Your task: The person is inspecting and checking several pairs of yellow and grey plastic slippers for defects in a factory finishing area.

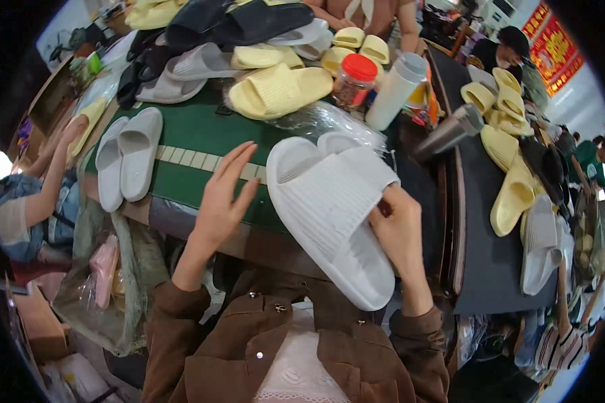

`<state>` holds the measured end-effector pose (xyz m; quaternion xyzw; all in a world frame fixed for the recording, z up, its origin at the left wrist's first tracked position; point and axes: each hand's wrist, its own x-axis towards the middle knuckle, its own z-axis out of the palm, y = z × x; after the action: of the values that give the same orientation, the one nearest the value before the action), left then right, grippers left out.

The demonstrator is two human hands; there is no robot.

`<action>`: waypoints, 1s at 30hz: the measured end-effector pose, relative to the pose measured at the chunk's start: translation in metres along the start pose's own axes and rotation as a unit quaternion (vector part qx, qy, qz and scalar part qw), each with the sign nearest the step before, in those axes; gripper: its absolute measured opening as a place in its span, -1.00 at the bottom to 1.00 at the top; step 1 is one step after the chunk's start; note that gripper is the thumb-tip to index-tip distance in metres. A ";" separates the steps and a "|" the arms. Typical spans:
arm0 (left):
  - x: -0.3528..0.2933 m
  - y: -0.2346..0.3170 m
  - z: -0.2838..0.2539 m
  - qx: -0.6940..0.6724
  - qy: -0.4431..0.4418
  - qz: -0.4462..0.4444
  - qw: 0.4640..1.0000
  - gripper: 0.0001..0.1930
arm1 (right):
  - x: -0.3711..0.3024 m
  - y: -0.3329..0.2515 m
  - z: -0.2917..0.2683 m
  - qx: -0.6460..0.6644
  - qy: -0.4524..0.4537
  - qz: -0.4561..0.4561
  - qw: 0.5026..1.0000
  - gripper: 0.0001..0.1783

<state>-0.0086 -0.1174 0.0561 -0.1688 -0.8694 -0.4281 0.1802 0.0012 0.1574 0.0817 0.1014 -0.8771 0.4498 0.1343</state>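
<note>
My right hand (398, 232) grips a pair of white slide slippers (329, 201) at the strap's right side, its fingers reaching in under the strap. One slipper faces up and largely covers the other, whose edge shows behind it. The pair is held tilted above the near edge of the green table mat (188, 127). My left hand (223, 195) is open, its fingers apart, a little left of the slippers and not touching them. Farther left on the mat lies another pair of white slippers (129, 158), side by side.
Yellow, grey and black slippers (249, 57) pile up at the back. Beside them stand a red-lidded jar (355, 80), a white bottle (395, 91) and a steel tumbler (450, 131). More slippers lie on the dark right table (480, 262). A mesh sack (114, 289) hangs at left. Other people sit around.
</note>
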 end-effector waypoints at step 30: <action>-0.033 0.000 0.033 0.259 -0.102 0.039 0.960 -0.25 | -0.010 0.055 0.034 -0.271 -0.016 -0.034 0.962 -0.59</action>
<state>0.0152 -0.0953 0.0221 -0.1928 -0.9571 -0.1612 0.1444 -0.0103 0.1619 0.0177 0.0981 -0.9642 0.1890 0.1581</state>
